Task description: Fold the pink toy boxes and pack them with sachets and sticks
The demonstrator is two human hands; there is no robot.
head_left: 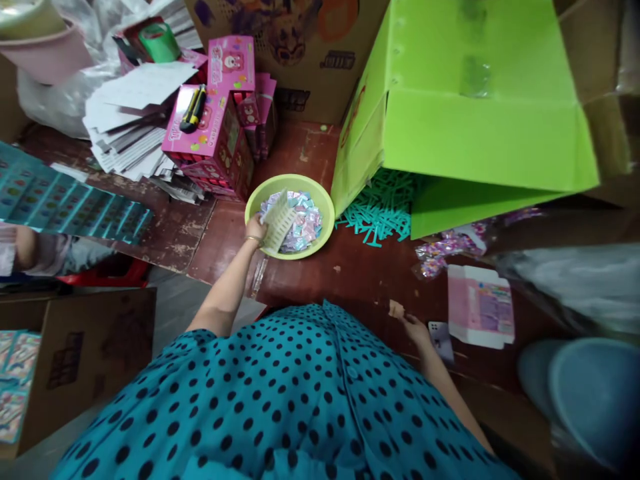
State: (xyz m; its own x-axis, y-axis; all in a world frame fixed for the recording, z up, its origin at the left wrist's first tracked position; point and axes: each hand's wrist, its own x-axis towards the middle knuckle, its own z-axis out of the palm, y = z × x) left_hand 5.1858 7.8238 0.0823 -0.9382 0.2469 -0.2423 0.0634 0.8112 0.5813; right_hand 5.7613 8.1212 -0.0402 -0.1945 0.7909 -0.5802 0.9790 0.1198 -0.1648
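Note:
My left hand is closed on the edge of a pale sheet printed with rows of small marks. The sheet is tilted over a yellow bowl. Inside the bowl lie many small pastel packets. Lower on the right, my right hand pinches a small tan piece at its fingertips, just above the tabletop or on it; I cannot tell which. Beside that hand lies a phone with several camera lenses.
A green box lies tipped with teal plastic sticks spilling out. Pink boxes carry a yellow-black cutter. A flattened pink carton, colourful bags, paper stacks and a blue bucket stand around.

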